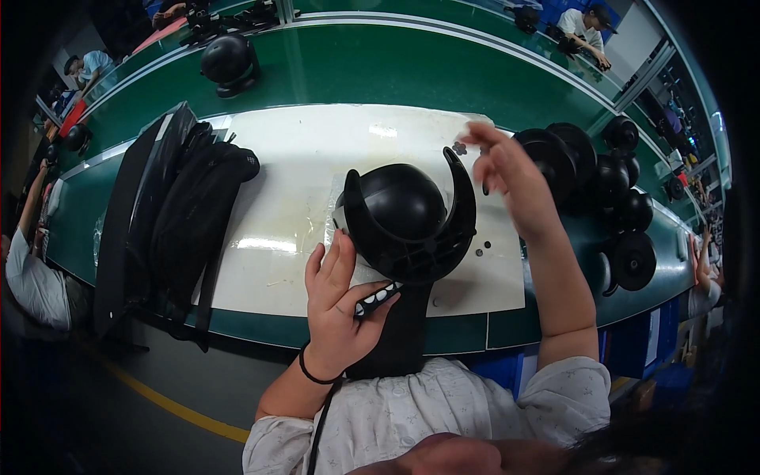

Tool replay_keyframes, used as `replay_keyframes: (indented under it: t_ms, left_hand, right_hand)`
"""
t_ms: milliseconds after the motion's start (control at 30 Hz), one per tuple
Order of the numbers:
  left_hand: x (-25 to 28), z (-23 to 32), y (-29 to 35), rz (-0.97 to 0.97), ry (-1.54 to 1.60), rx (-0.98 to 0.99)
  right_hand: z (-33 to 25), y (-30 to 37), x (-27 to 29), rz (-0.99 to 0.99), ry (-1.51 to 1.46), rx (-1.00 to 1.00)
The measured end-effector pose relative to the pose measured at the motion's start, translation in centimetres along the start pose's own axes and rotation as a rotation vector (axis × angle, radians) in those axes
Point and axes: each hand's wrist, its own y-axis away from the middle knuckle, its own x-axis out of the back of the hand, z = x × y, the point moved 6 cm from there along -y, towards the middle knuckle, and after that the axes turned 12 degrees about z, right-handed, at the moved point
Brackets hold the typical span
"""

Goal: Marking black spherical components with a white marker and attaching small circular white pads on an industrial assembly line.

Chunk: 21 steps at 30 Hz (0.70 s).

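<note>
A black ball-shaped housing [402,202] with a curved two-armed bracket [434,257] around it is tilted over the white work mat. My left hand [339,305] is closed on a small black strip with white round spots [376,298]. Its extended fingers touch the housing's lower left side. Beyond the bracket's right arm, my right hand [507,170] is raised with bent fingers, smeared by motion. Whether it holds anything is unclear. A small dark flower-shaped piece [460,148] appears at the tip of that bracket arm.
The white mat [273,198] covers part of a green bench [332,67]. Black bags or covers [194,214] are piled at left. Several round black parts [633,261] crowd the right side. Small dark discs [483,248] lie right of the housing. Another ball-shaped unit [228,63] stands far left.
</note>
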Motion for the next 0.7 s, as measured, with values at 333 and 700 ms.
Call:
replay_keyframes:
  t_ms: [333, 700]
  left_hand:
    - [5.8, -2.3, 0.5, 0.09, 0.244, 0.101]
    - [15.1, -9.1, 1.3, 0.288, 0.105, 0.294]
  right_hand:
    - [-0.9, -10.7, -1.4, 0.069, -0.182, -0.175]
    - [12.7, -20.1, -11.8, -0.054, 1.536, 0.301]
